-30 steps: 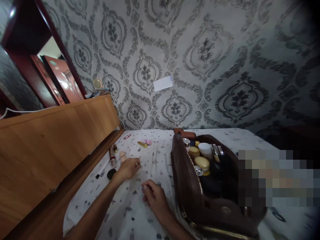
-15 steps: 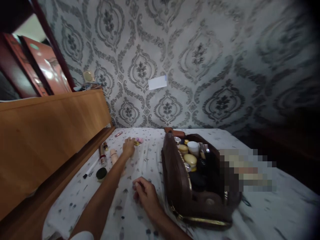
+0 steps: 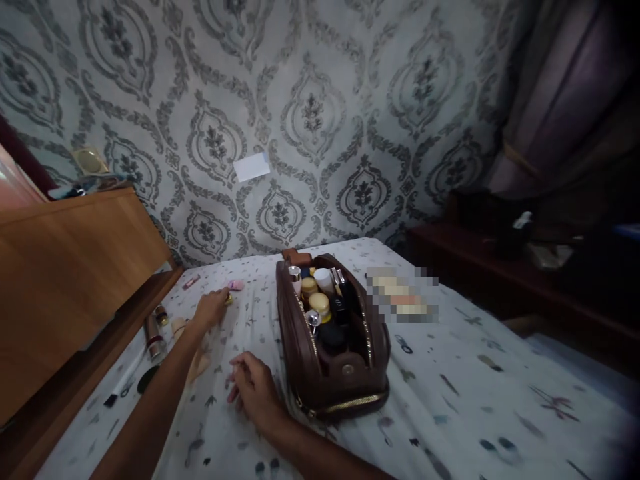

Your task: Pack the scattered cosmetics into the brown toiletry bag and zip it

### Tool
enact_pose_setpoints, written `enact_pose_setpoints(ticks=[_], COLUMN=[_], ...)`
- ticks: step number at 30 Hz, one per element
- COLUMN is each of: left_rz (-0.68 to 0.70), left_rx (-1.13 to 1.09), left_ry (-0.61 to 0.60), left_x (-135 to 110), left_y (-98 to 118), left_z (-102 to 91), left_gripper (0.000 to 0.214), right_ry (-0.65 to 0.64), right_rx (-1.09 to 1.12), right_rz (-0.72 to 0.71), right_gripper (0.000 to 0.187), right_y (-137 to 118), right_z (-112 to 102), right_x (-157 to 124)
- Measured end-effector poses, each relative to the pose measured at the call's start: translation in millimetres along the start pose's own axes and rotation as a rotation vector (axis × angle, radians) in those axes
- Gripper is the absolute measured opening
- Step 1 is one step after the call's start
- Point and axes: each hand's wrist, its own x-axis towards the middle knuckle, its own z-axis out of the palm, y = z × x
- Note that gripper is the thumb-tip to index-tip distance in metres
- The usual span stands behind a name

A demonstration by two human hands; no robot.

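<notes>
My left hand (image 3: 210, 309) reaches far out over the patterned sheet, its fingers bent down and closed at a small gold-coloured item (image 3: 229, 298), mostly hidden by them. Just beyond lies a small pink item (image 3: 236, 285). My right hand (image 3: 256, 390) hovers or rests beside the bag, fingers loosely curled and apart, with nothing visible in it. To its right stands a brown zip-up toiletry bag (image 3: 345, 387), open at the top. Inside are a white-lidded jar (image 3: 324, 280), a yellow-lidded jar (image 3: 319, 305), a silver-capped bottle (image 3: 295, 275) and several black items.
Left of my left arm lie a brown tube (image 3: 153, 337), a small dark gold-banded bottle (image 3: 161, 315), a beige tube (image 3: 179, 327), a dark round item (image 3: 148, 379) and a black-tipped brush (image 3: 111, 400). A wooden headboard (image 3: 85, 267) borders the left. A blurred-out patch covers something right of the bag.
My view has turned right, so everything sits further left and more of the right side shows. Both hands stay in about the same places on the sheet.
</notes>
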Motion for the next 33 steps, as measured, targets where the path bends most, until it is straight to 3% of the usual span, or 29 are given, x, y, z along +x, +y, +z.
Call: enact_pose_setpoints(ticks=[3, 5, 7, 9, 11, 15, 19, 23, 28, 33], left_rz=[0.045, 0.087, 0.191, 0.247, 0.248, 0.165, 0.069, 0.096, 0.137, 0.172], left_rx=[-0.083, -0.340, -0.652, -0.922, -1.109, -1.340, -1.368, -1.403, -1.447, -1.382], left_ry=[-0.001, 0.008, -0.070, -0.153, -0.143, -0.063, -0.042, -0.013, 0.170, 0.199], left_x=[-33.2, -62.6, -92.4, -116.6, -131.4, -137.6, -139.5, -147.7, -152.2, -154.8], left_y=[8.0, 13.4, 18.8, 24.0, 28.1, 32.1, 34.0, 33.1, 26.4, 25.3], left_z=[-1.9, 0.5, 4.1, 8.1, 12.8, 25.0, 34.6, 36.1, 33.2, 30.3], left_gripper=[0.021, 0.021, 0.025, 0.031, 0.034, 0.035, 0.037, 0.044, 0.039, 0.030], right_ry=[0.095, 0.135, 0.149, 0.132, 0.076, 0.031, 0.021, 0.055, 0.185, 0.120], right_rx=[0.095, 0.166, 0.209, 0.207, 0.184, 0.182, 0.156, 0.193, 0.411, 0.436], right_rz=[0.072, 0.120, 0.129, 0.104, 0.076, 0.050, 0.047, 0.081, 0.162, 0.224], right_gripper=[0.038, 0.045, 0.049, 0.049, 0.048, 0.052, 0.051, 0.048, 0.045, 0.047], right_y=[3.2, 2.3, -0.8, -4.9, -8.2, -10.8, -12.0, -15.8, -25.6, -36.8], right_z=[0.8, 0.3, -1.0, -2.9, -4.8, -7.0, -7.2, -6.1, -5.5, -6.0], right_x=[8.1, 12.4, 13.8, 12.9, 11.4, 11.5, 11.7, 8.5, 7.2, 6.8])
